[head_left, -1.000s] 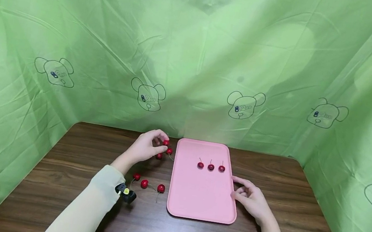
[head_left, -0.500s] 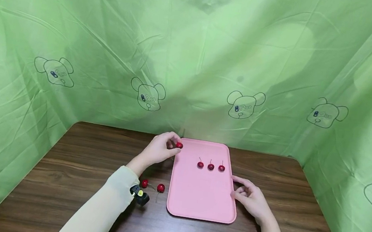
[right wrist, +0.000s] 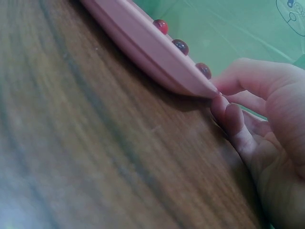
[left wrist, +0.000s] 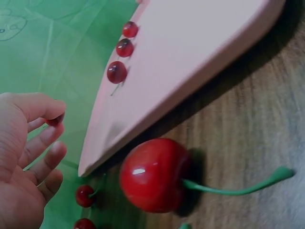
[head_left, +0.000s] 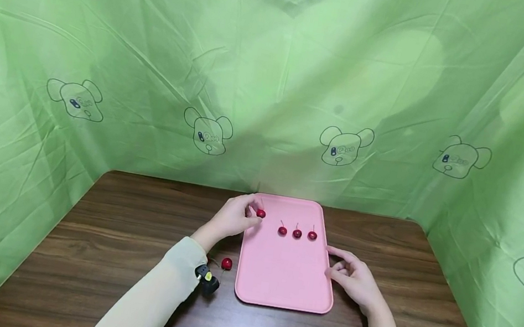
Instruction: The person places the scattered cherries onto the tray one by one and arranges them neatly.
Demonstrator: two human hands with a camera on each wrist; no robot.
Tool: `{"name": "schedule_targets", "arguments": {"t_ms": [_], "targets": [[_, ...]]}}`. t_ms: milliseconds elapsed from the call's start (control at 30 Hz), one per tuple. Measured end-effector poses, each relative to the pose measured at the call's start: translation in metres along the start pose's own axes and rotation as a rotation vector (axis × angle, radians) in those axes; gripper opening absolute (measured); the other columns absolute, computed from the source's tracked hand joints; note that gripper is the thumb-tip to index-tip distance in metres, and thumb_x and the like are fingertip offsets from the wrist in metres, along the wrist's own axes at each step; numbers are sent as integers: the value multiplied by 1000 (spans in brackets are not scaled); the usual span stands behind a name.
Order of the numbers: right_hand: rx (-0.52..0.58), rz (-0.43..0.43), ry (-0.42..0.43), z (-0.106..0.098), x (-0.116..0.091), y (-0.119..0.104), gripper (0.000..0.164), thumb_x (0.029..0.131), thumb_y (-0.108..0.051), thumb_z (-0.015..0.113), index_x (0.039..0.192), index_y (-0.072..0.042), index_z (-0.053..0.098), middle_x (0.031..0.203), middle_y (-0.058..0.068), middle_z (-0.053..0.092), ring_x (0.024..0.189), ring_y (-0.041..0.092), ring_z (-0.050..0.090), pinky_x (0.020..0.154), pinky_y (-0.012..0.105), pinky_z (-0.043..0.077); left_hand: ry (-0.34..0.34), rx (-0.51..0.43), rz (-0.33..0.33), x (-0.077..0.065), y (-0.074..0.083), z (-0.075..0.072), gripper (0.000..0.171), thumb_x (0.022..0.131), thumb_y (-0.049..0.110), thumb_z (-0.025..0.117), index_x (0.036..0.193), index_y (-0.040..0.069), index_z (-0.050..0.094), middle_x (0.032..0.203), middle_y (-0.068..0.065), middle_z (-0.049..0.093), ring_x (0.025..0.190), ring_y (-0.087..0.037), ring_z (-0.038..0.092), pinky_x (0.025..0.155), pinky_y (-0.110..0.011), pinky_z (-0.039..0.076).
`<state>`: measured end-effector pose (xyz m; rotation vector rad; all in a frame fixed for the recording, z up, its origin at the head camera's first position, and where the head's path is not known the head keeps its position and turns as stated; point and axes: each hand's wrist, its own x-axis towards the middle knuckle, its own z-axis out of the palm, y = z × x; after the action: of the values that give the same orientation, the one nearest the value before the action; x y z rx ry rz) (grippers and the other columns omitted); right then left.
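Observation:
Between thumb and fingertips my left hand [head_left: 234, 215] pinches a red cherry [head_left: 261, 213] over the far left corner of the pink tray [head_left: 283, 278]. In the left wrist view that cherry [left wrist: 55, 119] is mostly covered by a finger. Three dark red cherries [head_left: 297, 234] stand in a row on the tray's far right part, stems pointing away. At the right rim, my right hand [head_left: 354, 277] holds the tray's edge with thumb and fingers, fingertips [right wrist: 218, 106] right at the rim in the right wrist view.
On the brown wooden table [head_left: 76, 266], a cherry [head_left: 226, 263] lies left of the tray, another beside it mostly behind the left wrist. Further cherries [left wrist: 85, 195] show by the tray corner in the left wrist view. A green curtain [head_left: 274, 76] hangs behind and at both sides.
My left hand has taken the cherry from the table's far left side, carried it right and slightly nearer over the tray. The right hand has stayed at the tray's rim.

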<state>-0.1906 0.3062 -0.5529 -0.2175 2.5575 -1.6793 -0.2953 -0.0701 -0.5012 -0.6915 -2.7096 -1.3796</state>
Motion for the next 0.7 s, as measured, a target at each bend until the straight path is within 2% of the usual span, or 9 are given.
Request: {"name": "schedule_targets", "arguments": {"t_ms": [133, 367, 700], "targets": [[3, -9, -2, 0, 0, 1, 56, 96, -5, 83, 149, -3, 65, 97, 14, 72, 84, 15, 68, 75, 24, 56, -28, 5, -18, 0, -3, 7, 19, 93, 9, 83, 108, 16, 74, 100, 0, 72, 89, -19, 68, 75, -33, 56], [13, -20, -4, 0, 0, 1, 56, 95, -3, 82, 149, -2, 64, 97, 14, 72, 83, 14, 68, 74, 24, 56, -53, 52, 1, -1, -8, 16, 19, 92, 9, 84, 106, 13, 72, 100, -1, 73, 92, -16, 71, 80, -35, 57], [21, -18, -4, 1, 0, 2, 56, 95, -1, 81, 148, -2, 65, 96, 14, 72, 83, 13, 68, 74, 24, 56, -58, 106, -16, -1, -2, 23, 17, 91, 9, 86, 102, 12, 73, 96, -1, 74, 92, -18, 67, 87, -40, 55]]}}
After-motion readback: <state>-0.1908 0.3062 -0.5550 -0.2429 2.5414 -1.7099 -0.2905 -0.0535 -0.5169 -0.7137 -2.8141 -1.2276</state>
